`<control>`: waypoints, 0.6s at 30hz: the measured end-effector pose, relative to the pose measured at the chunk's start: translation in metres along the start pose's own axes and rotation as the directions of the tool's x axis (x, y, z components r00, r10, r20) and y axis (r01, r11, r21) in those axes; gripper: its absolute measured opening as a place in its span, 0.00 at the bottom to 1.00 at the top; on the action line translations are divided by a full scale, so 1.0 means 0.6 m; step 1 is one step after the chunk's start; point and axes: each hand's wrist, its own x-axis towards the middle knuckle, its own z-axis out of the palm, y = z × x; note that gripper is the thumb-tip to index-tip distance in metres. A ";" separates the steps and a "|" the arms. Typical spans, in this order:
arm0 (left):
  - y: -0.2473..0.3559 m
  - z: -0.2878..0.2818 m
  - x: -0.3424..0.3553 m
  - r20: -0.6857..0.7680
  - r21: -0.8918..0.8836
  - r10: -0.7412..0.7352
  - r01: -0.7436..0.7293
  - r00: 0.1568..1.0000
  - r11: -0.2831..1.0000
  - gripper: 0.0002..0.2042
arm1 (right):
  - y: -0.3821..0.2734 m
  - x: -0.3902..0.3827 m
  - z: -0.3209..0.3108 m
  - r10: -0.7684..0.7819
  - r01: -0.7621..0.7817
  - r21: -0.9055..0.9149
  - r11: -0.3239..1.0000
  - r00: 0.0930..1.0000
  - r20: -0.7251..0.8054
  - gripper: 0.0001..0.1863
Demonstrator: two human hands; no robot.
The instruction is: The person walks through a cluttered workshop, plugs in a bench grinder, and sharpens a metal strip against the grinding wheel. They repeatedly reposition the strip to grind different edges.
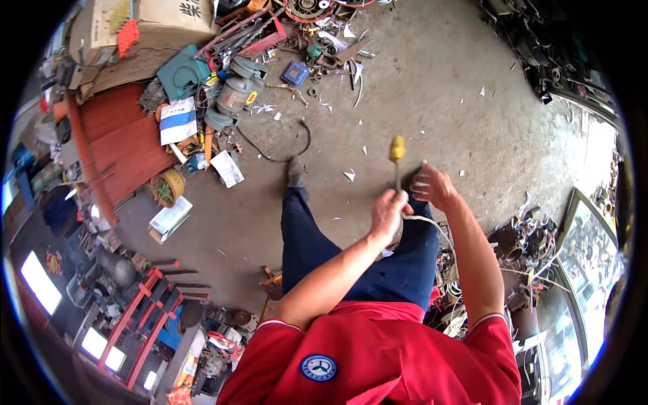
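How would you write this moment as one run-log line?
left hand: holds yellow-ended rod | right hand: open, nearby | white cord: beside left hand

yellow-ended rod [397,150] slightly blurred, its lower end hidden in left hand [388,214], red shirt [368,358] cut by lower edge

So the grey-brown floor [432,88] is carrying a ton of stuff. White paper scraps [349,175] are lying all around the upper middle of the frame, and a dark cable [310,138] is curling just left of centre. Toward the top, a flat blue box [295,73] is sitting near a grey-green machine [239,92]. Over at left, a white-and-green carton [171,217] is resting there too.
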 end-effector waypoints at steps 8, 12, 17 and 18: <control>-0.047 -0.182 0.027 0.482 0.573 0.063 -0.369 0.874 0.732 0.13 | 0.053 0.237 0.139 0.049 -0.053 0.307 0.950 0.999 0.019 0.17; -0.085 -0.321 0.145 0.492 0.628 0.008 -0.361 0.870 0.689 0.14 | 0.061 0.288 0.212 -0.095 0.041 0.281 0.959 0.979 0.183 0.16; -0.078 -0.510 0.420 0.077 0.938 -0.148 -0.022 0.986 0.346 0.18 | 0.048 0.402 0.257 -0.295 0.288 0.068 0.955 0.905 0.307 0.20; -0.079 -0.532 0.475 0.005 0.959 -0.137 0.034 0.991 0.280 0.19 | 0.051 0.429 0.249 -0.283 0.288 0.035 0.957 0.903 0.322 0.22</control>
